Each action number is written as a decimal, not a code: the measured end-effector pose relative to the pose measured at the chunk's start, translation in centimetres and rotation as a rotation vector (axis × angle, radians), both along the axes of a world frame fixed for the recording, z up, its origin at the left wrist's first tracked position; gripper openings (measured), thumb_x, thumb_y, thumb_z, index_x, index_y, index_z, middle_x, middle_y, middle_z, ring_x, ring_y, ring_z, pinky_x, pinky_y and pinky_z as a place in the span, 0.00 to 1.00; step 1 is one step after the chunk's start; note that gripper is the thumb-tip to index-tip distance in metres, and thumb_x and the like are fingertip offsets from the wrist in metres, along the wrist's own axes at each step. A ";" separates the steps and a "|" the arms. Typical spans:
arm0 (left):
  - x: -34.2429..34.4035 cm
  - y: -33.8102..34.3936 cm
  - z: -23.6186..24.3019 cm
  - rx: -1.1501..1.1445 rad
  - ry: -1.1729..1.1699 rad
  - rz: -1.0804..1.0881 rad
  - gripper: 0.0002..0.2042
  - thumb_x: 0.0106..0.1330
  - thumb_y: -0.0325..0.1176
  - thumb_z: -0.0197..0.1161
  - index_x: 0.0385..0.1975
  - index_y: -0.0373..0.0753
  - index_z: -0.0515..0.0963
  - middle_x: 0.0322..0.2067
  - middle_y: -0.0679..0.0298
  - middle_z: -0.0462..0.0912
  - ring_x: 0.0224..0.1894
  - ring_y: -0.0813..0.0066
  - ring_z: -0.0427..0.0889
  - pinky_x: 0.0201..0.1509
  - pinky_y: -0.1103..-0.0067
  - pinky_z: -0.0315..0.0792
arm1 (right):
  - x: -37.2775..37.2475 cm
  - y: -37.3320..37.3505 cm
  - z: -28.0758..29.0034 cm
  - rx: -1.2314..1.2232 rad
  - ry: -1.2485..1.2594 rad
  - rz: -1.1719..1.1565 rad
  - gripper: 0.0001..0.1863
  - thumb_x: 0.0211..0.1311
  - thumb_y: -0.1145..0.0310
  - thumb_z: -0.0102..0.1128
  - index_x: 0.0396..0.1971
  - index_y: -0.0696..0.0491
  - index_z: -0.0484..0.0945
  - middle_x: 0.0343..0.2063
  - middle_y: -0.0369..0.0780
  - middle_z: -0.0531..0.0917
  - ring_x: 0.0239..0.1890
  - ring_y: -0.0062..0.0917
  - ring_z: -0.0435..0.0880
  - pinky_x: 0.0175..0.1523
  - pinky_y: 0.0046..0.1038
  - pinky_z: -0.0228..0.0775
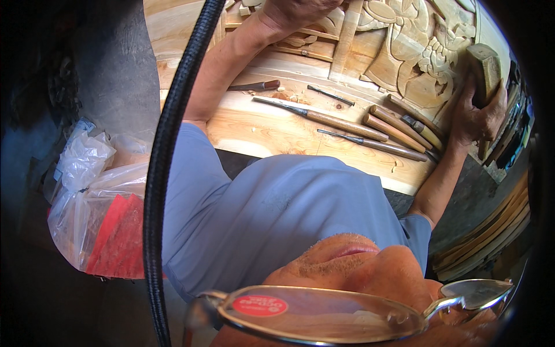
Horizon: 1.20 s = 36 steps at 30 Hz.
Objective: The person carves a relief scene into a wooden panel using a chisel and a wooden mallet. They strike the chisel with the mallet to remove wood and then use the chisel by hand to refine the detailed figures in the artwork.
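Pale wooden work surface (237,127) extends nearside of light-wood carved relief panel (399,46). Right hand (477,113) curls round worn brown wooden block (487,66) at panel's right edge. Left hand (300,8) over panel's left part, cut off by view's edge; cannot tell grip. Nearside of panel lie brown wooden-handled chisels (347,125), slim black metal rod (330,95).
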<state>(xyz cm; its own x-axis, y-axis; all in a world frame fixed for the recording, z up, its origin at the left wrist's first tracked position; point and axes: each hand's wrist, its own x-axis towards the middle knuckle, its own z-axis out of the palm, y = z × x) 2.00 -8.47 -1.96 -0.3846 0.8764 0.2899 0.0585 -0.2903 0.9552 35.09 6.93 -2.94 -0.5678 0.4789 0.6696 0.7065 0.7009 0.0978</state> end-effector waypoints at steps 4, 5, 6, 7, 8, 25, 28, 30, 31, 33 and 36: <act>-0.2 0.0 -0.3 0.005 0.041 0.009 0.09 0.72 0.20 0.64 0.48 0.32 0.82 0.34 0.63 0.89 0.34 0.81 0.86 0.35 0.84 0.82 | 0.0 0.1 0.1 0.011 -0.004 0.006 0.33 0.54 0.51 0.79 0.55 0.55 0.82 0.48 0.46 0.87 0.49 0.42 0.88 0.55 0.39 0.80; 0.3 -0.1 -0.2 0.027 -0.027 0.053 0.08 0.72 0.20 0.63 0.49 0.32 0.82 0.35 0.63 0.89 0.35 0.81 0.87 0.37 0.84 0.82 | 0.0 0.0 0.1 0.008 -0.005 0.008 0.33 0.54 0.51 0.79 0.55 0.55 0.82 0.48 0.46 0.87 0.49 0.42 0.88 0.55 0.40 0.79; 0.6 -0.1 -0.2 0.048 -0.094 0.097 0.08 0.73 0.20 0.63 0.49 0.32 0.81 0.35 0.63 0.89 0.35 0.80 0.87 0.38 0.83 0.83 | 0.0 0.0 0.1 0.005 -0.006 0.011 0.33 0.55 0.52 0.80 0.56 0.56 0.81 0.48 0.46 0.87 0.49 0.42 0.88 0.55 0.40 0.79; 0.5 0.1 -0.7 0.092 -0.120 0.086 0.08 0.73 0.21 0.63 0.49 0.32 0.80 0.36 0.63 0.89 0.36 0.80 0.87 0.39 0.83 0.83 | -0.1 0.0 0.1 -0.003 -0.004 0.013 0.33 0.54 0.52 0.80 0.56 0.56 0.81 0.48 0.46 0.87 0.49 0.43 0.87 0.54 0.40 0.79; 0.2 0.5 -0.9 0.135 -0.146 0.074 0.08 0.73 0.21 0.62 0.49 0.32 0.80 0.37 0.63 0.89 0.36 0.79 0.87 0.40 0.83 0.83 | -0.1 0.0 0.2 -0.007 0.000 0.012 0.33 0.55 0.52 0.80 0.56 0.56 0.81 0.48 0.46 0.87 0.49 0.43 0.87 0.54 0.40 0.78; 0.2 0.0 -0.9 0.125 0.045 0.095 0.10 0.73 0.21 0.63 0.51 0.33 0.80 0.33 0.64 0.88 0.33 0.84 0.85 0.33 0.86 0.78 | 0.0 0.0 0.0 -0.014 0.002 0.005 0.34 0.54 0.52 0.79 0.57 0.55 0.81 0.50 0.46 0.87 0.50 0.42 0.87 0.56 0.40 0.79; 0.5 -0.5 0.3 0.003 0.049 0.109 0.09 0.73 0.21 0.63 0.51 0.33 0.80 0.33 0.64 0.89 0.33 0.84 0.85 0.32 0.86 0.77 | 0.1 -0.1 0.1 -0.016 -0.005 -0.007 0.34 0.54 0.52 0.79 0.57 0.55 0.81 0.50 0.46 0.87 0.50 0.42 0.87 0.56 0.40 0.79; 0.6 -0.6 0.5 -0.021 0.025 0.113 0.10 0.72 0.20 0.63 0.50 0.33 0.80 0.34 0.64 0.89 0.35 0.83 0.86 0.34 0.85 0.79 | 0.1 -0.1 0.1 -0.017 0.000 -0.006 0.34 0.54 0.52 0.79 0.57 0.55 0.81 0.50 0.46 0.87 0.50 0.42 0.87 0.55 0.39 0.79; 0.7 -0.6 0.5 -0.034 0.013 0.114 0.10 0.72 0.19 0.63 0.50 0.32 0.80 0.34 0.64 0.89 0.35 0.82 0.86 0.36 0.85 0.80 | 0.1 -0.1 0.0 -0.017 0.006 -0.001 0.33 0.54 0.52 0.79 0.57 0.54 0.81 0.50 0.45 0.87 0.50 0.42 0.87 0.55 0.39 0.79; 0.4 0.1 -0.8 0.111 0.050 0.107 0.10 0.72 0.18 0.63 0.50 0.31 0.80 0.37 0.62 0.89 0.37 0.79 0.87 0.40 0.83 0.81 | 0.1 -0.1 0.0 -0.019 0.017 -0.003 0.33 0.54 0.51 0.79 0.56 0.54 0.81 0.49 0.45 0.87 0.50 0.42 0.88 0.55 0.39 0.79; 0.6 0.2 -0.8 0.162 -0.001 0.103 0.10 0.71 0.16 0.62 0.49 0.30 0.80 0.39 0.60 0.88 0.40 0.76 0.87 0.45 0.80 0.83 | -0.1 -0.3 0.2 -0.021 0.032 -0.019 0.33 0.54 0.50 0.79 0.56 0.52 0.82 0.49 0.45 0.88 0.49 0.41 0.88 0.55 0.39 0.79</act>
